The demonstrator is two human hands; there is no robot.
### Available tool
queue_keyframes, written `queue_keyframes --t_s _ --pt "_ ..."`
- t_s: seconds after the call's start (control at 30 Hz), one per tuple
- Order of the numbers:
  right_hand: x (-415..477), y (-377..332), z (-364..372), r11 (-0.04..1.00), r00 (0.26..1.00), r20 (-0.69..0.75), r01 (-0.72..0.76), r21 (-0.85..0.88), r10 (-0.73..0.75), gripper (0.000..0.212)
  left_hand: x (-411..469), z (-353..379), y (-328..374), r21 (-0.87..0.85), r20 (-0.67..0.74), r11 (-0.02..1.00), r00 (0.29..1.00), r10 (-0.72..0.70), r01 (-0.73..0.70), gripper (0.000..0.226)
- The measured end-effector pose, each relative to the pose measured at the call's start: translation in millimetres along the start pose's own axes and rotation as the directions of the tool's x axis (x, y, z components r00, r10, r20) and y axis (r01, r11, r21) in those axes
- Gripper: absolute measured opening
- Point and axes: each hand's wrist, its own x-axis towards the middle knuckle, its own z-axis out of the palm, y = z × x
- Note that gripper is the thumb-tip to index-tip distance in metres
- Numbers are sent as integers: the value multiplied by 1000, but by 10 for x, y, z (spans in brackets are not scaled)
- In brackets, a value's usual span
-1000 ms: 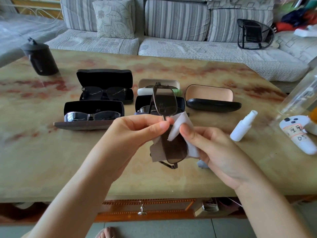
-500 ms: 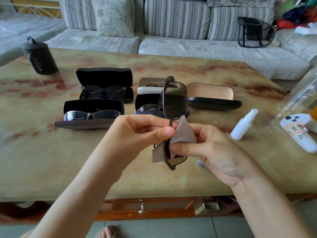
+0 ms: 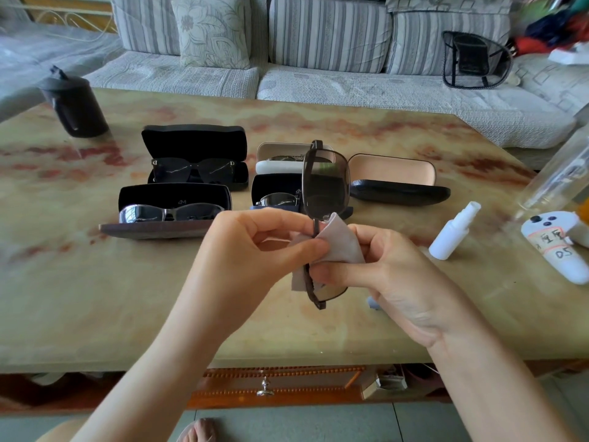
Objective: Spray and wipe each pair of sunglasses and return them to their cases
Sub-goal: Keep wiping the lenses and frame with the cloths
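You have the brown sunglasses (image 3: 325, 186) stood on end in the middle of the frame, held above the counter (image 3: 95, 298). One lens is up in front of the open cases and the other is down between your hands. They look light and thin in the frame, likely easy to twist at the bridge. The lenses are smooth and will probably smear under bare skin, so hold them by the bridge or the rim and let only the cloth (image 3: 341, 244) meet the glass. Your left hand (image 3: 251, 250) comes in from the lower left with the wrist raised. Its thumb and forefinger pinch the bridge between the two lenses, and the other fingers (image 3: 287, 266) are curled below. Your right hand (image 3: 392, 269) comes in from the lower right, thumb toward you, pinching the soft, limp cloth folded over the lower lens. Whether the arms of the sunglasses are folded you cannot tell from here. The empty tan-lined case (image 3: 398, 193) lies open just right of centre, and the white spray bottle (image 3: 452, 234) lies at the right, apart from both hands.
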Motion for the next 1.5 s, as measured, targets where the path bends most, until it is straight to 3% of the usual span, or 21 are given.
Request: queue_keyframes --t_s 0.13,0.23,0.4,0.57,0.63,0.87,1.03,1.13,1.23,1.37,1.5 --pt "-32 -35 -7 998 992 119 -41 49 35 51 3 -34 17 78 -9 997 1000 24 -23 24" --pt "-26 -50 20 998 997 48 -60 2 60 65 1 -18 9 81 -38 996 998 49 -46 21" --pt "-68 -65 88 997 1000 -2 25 69 -25 20 8 15 4 24 -86 997 993 79 -77 30" --pt "-44 -47 106 993 994 -59 99 62 -95 17 2 0 16 -2 -58 996 994 90 -90 24" --pt "-20 -20 87 991 991 -73 113 73 -108 23 10 -12 23 -87 -48 994 997 62 -66 19" --pt "-14 -48 80 984 994 -75 90 155 -79 22 85 -120 -75 -357 77 917 984 -163 180 28" --pt "-24 -65 41 969 990 -35 144 201 -140 28 113 -169 -148 -96 257 982 957 -135 164 38" --pt "-37 -70 35 972 989 -16 149 184 -148 25 108 -143 -140 -156 307 971 943 -126 180 36" --pt "-43 -61 51 979 988 9 152 135 -154 21 102 -104 -142 -181 260 973 961 -91 142 34" --pt "-64 -89 91 981 985 8 172 92 -173 19 72 17 -124 -238 42 969 998 -53 62 16" --pt "-62 -78 156 979 974 -95 204 -23 -206 8 38 123 -92 -235 -143 971 990 6 -39 8"
